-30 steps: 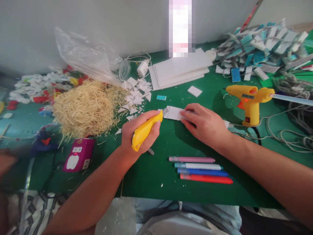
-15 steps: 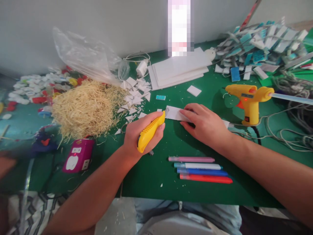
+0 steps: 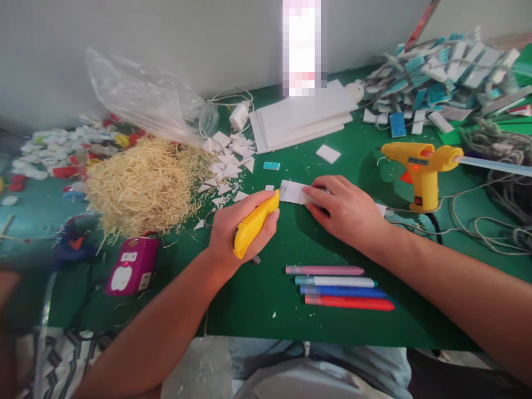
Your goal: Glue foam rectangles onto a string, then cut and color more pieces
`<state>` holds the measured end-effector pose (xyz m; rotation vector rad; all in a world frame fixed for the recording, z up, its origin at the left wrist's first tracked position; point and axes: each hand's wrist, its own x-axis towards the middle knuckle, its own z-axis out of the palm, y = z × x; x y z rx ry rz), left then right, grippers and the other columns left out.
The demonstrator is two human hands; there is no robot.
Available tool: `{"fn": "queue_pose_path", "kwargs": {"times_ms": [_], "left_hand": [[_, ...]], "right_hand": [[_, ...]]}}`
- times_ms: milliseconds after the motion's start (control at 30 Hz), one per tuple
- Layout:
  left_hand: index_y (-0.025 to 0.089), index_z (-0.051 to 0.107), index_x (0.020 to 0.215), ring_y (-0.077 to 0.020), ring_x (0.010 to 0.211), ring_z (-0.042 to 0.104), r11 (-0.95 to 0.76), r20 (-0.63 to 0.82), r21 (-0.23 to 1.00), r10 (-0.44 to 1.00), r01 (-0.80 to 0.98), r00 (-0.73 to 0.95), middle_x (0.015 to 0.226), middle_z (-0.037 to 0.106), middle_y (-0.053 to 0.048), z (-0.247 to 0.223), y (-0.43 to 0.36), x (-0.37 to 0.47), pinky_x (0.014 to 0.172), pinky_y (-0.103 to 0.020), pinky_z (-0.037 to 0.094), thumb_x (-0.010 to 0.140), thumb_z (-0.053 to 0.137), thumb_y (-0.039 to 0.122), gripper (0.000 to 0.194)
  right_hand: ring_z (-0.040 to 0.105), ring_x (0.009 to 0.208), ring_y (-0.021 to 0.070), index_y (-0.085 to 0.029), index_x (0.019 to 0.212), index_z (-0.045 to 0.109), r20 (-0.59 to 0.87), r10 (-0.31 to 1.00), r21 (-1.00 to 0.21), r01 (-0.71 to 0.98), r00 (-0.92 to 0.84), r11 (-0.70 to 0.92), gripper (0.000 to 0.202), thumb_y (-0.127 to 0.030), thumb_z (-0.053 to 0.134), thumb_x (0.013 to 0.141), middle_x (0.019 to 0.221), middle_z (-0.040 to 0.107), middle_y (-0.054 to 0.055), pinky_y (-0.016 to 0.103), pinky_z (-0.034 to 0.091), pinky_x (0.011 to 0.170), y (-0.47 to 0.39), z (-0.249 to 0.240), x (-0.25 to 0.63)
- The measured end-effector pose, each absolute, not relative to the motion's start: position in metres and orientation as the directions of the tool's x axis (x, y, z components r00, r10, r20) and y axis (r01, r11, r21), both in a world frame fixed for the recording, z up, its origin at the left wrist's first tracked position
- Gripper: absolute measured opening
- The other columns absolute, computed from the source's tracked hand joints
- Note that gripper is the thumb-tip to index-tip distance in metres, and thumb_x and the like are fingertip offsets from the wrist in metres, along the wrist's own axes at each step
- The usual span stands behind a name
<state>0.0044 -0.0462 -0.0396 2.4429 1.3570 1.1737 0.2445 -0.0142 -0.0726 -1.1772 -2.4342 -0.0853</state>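
Observation:
My left hand point(image 3: 236, 227) is wrapped round a yellow utility knife point(image 3: 255, 224). Its blade tip touches the left end of a narrow white foam strip point(image 3: 293, 192) lying on the green table point(image 3: 257, 310). The fingers of my right hand point(image 3: 347, 208) press on the strip's right part and partly cover it. Small white triangular offcuts point(image 3: 226, 163) lie to the left of the strip. Beyond it are a small blue-and-white piece point(image 3: 271, 165) and a loose white rectangle point(image 3: 328, 153).
White sheets point(image 3: 303, 119) are stacked at the back. A yellow glue gun point(image 3: 424, 172) with cables stands right. Several markers point(image 3: 341, 291) lie in front. Straw point(image 3: 141, 185), a magenta power adapter point(image 3: 133, 266) and a plastic bag point(image 3: 141, 100) are left; foam pieces point(image 3: 440, 83) heap back right.
The view has shifted very slightly. Both hands keep nearly the same place, with the knife blade still at the strip's left end.

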Motion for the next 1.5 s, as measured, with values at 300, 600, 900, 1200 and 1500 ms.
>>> {"fn": "queue_pose_path", "kwargs": {"times_ms": [300, 600, 900, 1200, 1500], "left_hand": [[0.012, 0.067, 0.112, -0.0161, 0.076, 0.078, -0.69, 0.617, 0.227, 0.648, 0.687, 0.447, 0.098, 0.082, -0.009, -0.04, -0.042, 0.012, 0.075, -0.022, 0.064, 0.096, 0.061, 0.019, 0.018], [0.015, 0.064, 0.107, -0.0168, 0.073, 0.078, -0.704, 0.618, 0.18, 0.625, 0.687, 0.478, 0.093, 0.081, -0.007, -0.033, -0.046, 0.015, 0.068, -0.023, 0.063, 0.093, 0.059, 0.016, 0.016], [0.019, 0.064, 0.108, -0.0164, 0.07, 0.077, -0.676, 0.586, 0.154, 0.65, 0.721, 0.484, 0.089, 0.081, -0.003, -0.027, -0.057, 0.012, 0.064, -0.024, 0.063, 0.092, 0.057, 0.017, 0.017], [0.018, 0.064, 0.123, -0.0176, 0.08, 0.078, -0.609, 0.628, 0.135, 0.662, 0.782, 0.408, 0.102, 0.081, -0.005, -0.027, -0.05, -0.004, 0.074, -0.025, 0.063, 0.096, 0.065, 0.022, 0.027], [0.02, 0.067, 0.117, -0.0158, 0.077, 0.079, -0.657, 0.618, 0.239, 0.671, 0.715, 0.41, 0.103, 0.082, -0.005, -0.029, -0.052, 0.002, 0.075, -0.023, 0.065, 0.096, 0.064, 0.02, 0.021]], "right_hand": [[0.054, 0.093, 0.0252, -0.017, 0.103, 0.077, 0.355, 0.745, -0.113, 0.765, -0.565, 0.634, 0.03, -0.027, 0.049, 0.104, 0.105, 0.072, 0.014, 0.035, 0.049, 0.078, -0.013, -0.071, 0.243], [0.052, 0.093, 0.026, -0.015, 0.104, 0.077, 0.345, 0.745, -0.109, 0.764, -0.57, 0.636, 0.031, -0.025, 0.048, 0.104, 0.105, 0.07, 0.015, 0.038, 0.05, 0.08, -0.013, -0.072, 0.241], [0.054, 0.096, 0.028, -0.018, 0.105, 0.076, 0.332, 0.764, -0.171, 0.761, -0.553, 0.626, 0.027, -0.025, 0.051, 0.101, 0.108, 0.07, 0.015, 0.04, 0.051, 0.078, -0.012, -0.072, 0.243], [0.059, 0.095, 0.0253, -0.018, 0.109, 0.075, 0.365, 0.732, -0.115, 0.752, -0.575, 0.649, 0.027, -0.027, 0.05, 0.101, 0.111, 0.074, 0.013, 0.036, 0.046, 0.076, -0.015, -0.067, 0.244], [0.061, 0.095, 0.0254, -0.019, 0.107, 0.075, 0.347, 0.734, -0.101, 0.755, -0.584, 0.648, 0.026, -0.021, 0.051, 0.098, 0.106, 0.074, 0.013, 0.036, 0.044, 0.075, -0.017, -0.064, 0.245]]}}
